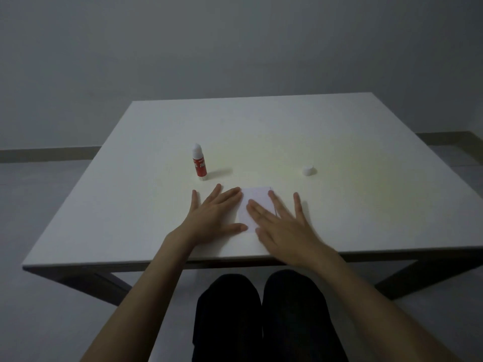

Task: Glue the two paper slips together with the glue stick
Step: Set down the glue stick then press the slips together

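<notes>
A white paper slip (254, 198) lies flat on the white table (339, 142) near its front edge; a second edge shows along its right side, as if another slip lies under it. My left hand (214, 215) rests flat, fingers spread, its fingertips touching the paper's left edge. My right hand (285, 226) lies flat on the paper's right half, fingers spread. The red glue stick (199, 163) stands upright and uncapped, just behind my left hand. Its white cap (308, 170) lies apart at the right.
The table's front edge runs just below my wrists, with my dark-clothed legs (261, 314) under it. A grey wall stands behind the table, and floor shows on both sides.
</notes>
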Demonstrator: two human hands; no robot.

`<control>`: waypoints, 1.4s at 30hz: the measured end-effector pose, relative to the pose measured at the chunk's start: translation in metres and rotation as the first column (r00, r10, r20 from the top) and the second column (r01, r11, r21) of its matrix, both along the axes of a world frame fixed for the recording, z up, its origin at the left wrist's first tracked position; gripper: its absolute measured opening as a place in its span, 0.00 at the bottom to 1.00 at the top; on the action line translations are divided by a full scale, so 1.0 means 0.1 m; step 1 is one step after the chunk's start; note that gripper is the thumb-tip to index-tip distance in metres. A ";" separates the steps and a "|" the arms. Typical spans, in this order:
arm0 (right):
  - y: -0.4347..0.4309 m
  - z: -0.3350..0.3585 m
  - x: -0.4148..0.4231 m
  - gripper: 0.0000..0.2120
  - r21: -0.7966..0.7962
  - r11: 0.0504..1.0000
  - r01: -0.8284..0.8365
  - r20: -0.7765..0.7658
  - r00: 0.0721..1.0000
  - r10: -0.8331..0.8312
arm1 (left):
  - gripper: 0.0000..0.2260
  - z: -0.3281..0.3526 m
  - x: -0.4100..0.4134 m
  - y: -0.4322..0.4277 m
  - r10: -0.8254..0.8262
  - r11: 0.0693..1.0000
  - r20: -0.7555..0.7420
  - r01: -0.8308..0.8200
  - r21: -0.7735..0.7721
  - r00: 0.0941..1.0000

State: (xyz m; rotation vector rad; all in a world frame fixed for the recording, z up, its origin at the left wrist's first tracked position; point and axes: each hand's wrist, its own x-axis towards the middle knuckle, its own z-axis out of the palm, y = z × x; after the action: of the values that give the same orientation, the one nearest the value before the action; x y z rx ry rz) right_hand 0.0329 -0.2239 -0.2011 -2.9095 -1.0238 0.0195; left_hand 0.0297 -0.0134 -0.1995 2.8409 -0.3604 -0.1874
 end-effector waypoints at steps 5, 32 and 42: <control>-0.09 0.01 0.17 0.27 -0.005 0.982 0.189 -0.034 0.981 -0.189 | 0.36 0.01 -0.01 0.00 0.006 1.000 -0.007 -0.006 0.004 1.000; 0.02 -0.02 -0.17 0.28 0.019 0.996 0.090 -0.021 0.996 -0.090 | 0.36 0.01 -0.05 -0.03 -0.002 1.000 0.005 0.002 -0.001 1.000; -0.01 0.04 0.27 0.27 -0.003 0.992 0.125 -0.083 0.989 -0.124 | 0.36 0.02 -0.05 -0.01 0.002 1.000 -0.025 -0.003 -0.014 1.000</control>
State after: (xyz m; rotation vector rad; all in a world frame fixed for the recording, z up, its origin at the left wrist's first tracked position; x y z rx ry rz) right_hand 0.0597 -0.2251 -0.1973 -2.9364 -0.8278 0.1323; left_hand 0.0251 -0.0143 -0.1971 2.8219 -0.3517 -0.2190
